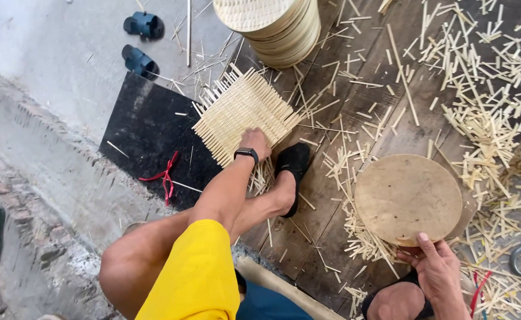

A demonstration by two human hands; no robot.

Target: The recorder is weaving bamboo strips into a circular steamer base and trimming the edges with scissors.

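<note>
Pressing left hand (256,142) flat, fingers spread, on square woven bamboo mat (243,112) lying half on black board (148,133). Right hand (435,269) grips edge of round wooden disc (407,198). Mat woven but edges untrimmed; stack of finished round trays (278,26) behind suggests shaping left.

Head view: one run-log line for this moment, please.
left hand: on woven bamboo mat | right hand: gripping round wooden board | floor: bamboo offcuts

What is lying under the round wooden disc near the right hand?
Loose bamboo strips stick out beneath the round wooden disc, which the right hand grips. Anything under its middle is covered.
</note>
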